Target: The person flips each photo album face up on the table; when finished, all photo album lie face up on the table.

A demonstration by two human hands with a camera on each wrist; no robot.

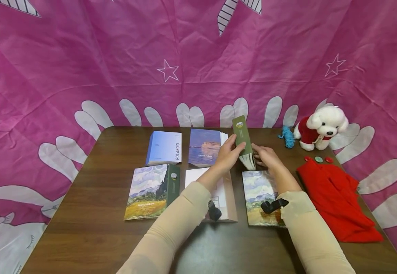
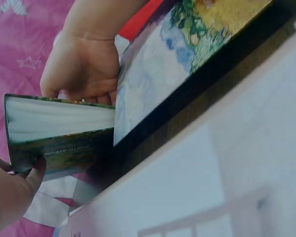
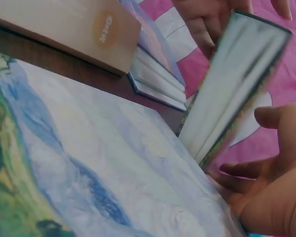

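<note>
A thick photo album (image 1: 242, 133) with a green spine stands on edge at the back of the table, its white pages (image 2: 59, 118) facing the person. My left hand (image 1: 226, 154) grips it from the left, thumb on the painted cover. On its other side is my right hand (image 1: 267, 157), fingers loosely extended and close beside the album's lower part. Just in front lies another album with a painted landscape cover (image 1: 258, 190), partly hidden under the right forearm. A white-and-beige album (image 1: 230, 205) lies beneath the left forearm.
To the left are a blue Polaroid album (image 1: 165, 146), a seascape album (image 1: 203, 146) and a landscape album with green spine (image 1: 147, 194). At right sit a white plush dog (image 1: 326, 123), blue yarn (image 1: 288, 137), small red and green discs (image 1: 318, 159) and red cloth (image 1: 338, 205).
</note>
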